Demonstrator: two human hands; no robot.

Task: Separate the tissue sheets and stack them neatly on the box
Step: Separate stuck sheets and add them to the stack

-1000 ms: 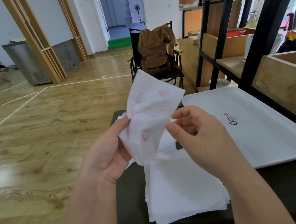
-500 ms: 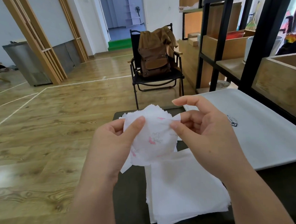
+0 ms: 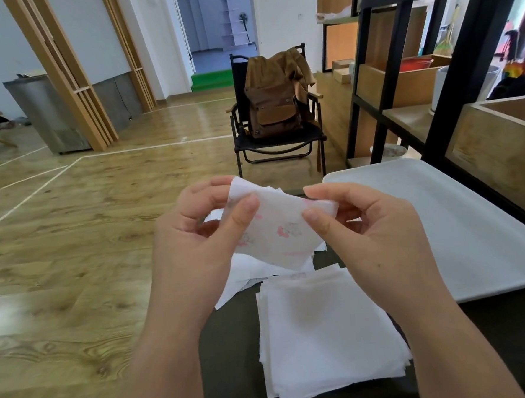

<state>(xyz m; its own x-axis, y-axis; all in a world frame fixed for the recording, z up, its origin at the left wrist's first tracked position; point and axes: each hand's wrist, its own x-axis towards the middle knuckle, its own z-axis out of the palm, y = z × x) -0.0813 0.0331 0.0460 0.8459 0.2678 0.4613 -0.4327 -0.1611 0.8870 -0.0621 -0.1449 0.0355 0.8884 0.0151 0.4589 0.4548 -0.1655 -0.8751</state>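
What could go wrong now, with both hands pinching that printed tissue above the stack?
1. The left hand and right hand pinch opposite edges of the thin printed tissue; pulling apart could tear it.
2. The white stack already looks fanned at its edges; a careless drop would skew it further.

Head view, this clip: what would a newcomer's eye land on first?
Both hands, left hand and right hand, pinch a pink-printed tissue at centre frame. Below lies a stack of white sheets on the dark surface. Behind, a brown backpack sits on a black chair.
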